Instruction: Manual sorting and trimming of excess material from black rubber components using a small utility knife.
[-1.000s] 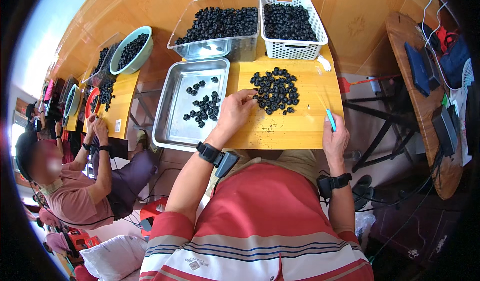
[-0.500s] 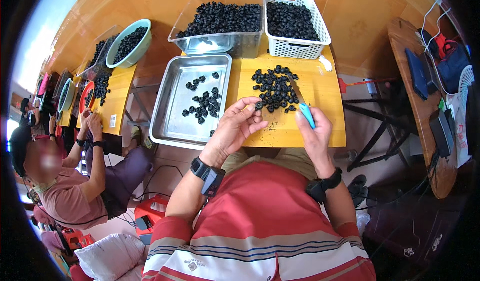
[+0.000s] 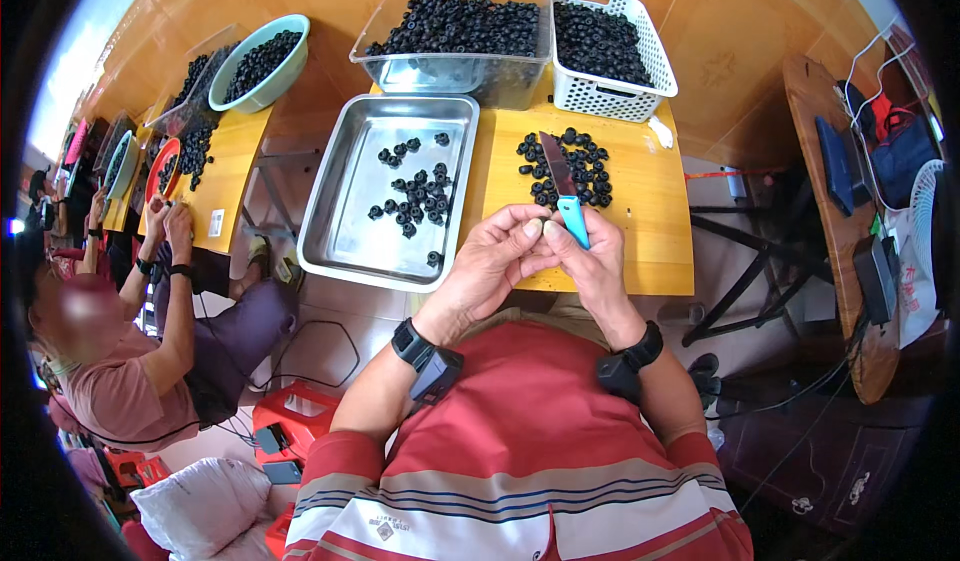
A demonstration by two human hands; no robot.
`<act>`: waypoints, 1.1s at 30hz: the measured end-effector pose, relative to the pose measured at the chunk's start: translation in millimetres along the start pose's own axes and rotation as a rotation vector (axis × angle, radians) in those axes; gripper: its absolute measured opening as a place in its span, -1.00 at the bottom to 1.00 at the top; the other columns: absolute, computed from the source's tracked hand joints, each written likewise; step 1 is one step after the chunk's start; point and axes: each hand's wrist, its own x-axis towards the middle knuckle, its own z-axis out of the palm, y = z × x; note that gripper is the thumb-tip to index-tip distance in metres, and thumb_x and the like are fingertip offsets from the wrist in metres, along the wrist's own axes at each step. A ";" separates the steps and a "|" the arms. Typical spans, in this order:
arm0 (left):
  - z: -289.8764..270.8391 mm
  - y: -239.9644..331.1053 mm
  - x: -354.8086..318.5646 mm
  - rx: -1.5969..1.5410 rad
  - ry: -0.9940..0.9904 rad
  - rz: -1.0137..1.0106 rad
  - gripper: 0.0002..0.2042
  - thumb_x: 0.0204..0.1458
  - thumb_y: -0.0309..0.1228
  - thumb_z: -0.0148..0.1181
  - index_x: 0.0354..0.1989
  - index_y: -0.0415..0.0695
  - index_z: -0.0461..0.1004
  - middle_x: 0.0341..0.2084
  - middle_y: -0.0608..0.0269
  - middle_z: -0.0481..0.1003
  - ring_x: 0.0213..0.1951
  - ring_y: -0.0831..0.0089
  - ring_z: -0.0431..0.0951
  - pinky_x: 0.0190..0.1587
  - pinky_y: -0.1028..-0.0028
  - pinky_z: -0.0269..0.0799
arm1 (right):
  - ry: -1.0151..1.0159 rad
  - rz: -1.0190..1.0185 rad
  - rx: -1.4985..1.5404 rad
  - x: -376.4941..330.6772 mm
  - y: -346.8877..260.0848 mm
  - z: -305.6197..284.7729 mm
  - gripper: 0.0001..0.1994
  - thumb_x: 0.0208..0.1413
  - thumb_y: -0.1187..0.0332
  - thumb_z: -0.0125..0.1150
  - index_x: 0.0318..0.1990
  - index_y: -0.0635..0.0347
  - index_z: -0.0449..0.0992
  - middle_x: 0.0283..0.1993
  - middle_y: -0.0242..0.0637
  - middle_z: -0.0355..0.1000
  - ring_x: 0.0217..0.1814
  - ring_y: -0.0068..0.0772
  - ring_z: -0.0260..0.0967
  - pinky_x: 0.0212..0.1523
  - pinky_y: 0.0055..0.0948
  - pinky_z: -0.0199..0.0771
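Note:
My left hand [image 3: 505,251] pinches a small black ring-shaped part [image 3: 541,220], mostly hidden by the fingertips. My right hand [image 3: 598,266] is closed round the blue handle of a knife [image 3: 573,223], whose blade points up and away over the table. Both hands meet at the table's near edge, the right thumb against the pinched part. Just beyond them lies a loose pile of black ring-shaped parts [image 3: 590,166] on the yellow table [image 3: 650,251]. Left of my hands, a shallow metal tray [image 3: 335,211] holds more of these parts in scattered clusters.
Behind stand a clear plastic bin [image 3: 515,76] and a white perforated basket [image 3: 620,106], both full of black parts. At left, a co-worker [image 3: 130,381] sits at another table with a green basin [image 3: 290,76]. A wooden board [image 3: 830,161] with bags stands at right.
My right hand has come left with the knife to meet my left hand. The knife blade now stands more upright. Another part lies near the tray's lower right corner, no longer covered by my wrist.

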 end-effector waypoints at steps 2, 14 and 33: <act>-2.6 0.4 -1.4 -0.015 0.020 0.004 -0.75 0.31 -0.37 0.10 0.07 -0.22 0.42 -0.10 0.16 0.56 -0.09 0.45 0.61 0.02 0.36 0.63 | -0.013 -0.026 -0.086 -0.8 4.4 -1.8 -0.78 0.28 0.28 0.26 -0.22 0.32 0.56 -0.41 -0.46 0.47 -0.38 -0.73 0.33 -0.37 -0.64 0.36; -24.3 7.1 -15.9 -0.181 0.087 0.070 -0.81 0.28 -0.45 0.11 0.01 -0.21 0.46 -0.19 0.15 0.60 -0.18 0.38 0.66 -0.01 0.34 0.67 | -0.135 -0.239 -0.559 -13.3 -17.7 -0.5 -0.62 0.32 0.16 0.18 -0.04 0.40 0.54 -0.30 -0.16 0.52 -0.30 -0.39 0.45 -0.26 -0.46 0.42; -12.4 11.2 -48.4 -0.080 -0.001 0.177 -0.87 0.23 -0.50 0.18 -0.10 -0.22 0.53 -0.28 0.16 0.60 -0.24 0.41 0.66 -0.07 0.34 0.69 | -0.120 -0.270 -0.609 -21.5 -17.4 -10.3 -0.67 0.22 0.35 0.31 0.04 0.40 0.56 -0.19 -0.12 0.60 -0.21 -0.44 0.55 -0.15 -0.49 0.52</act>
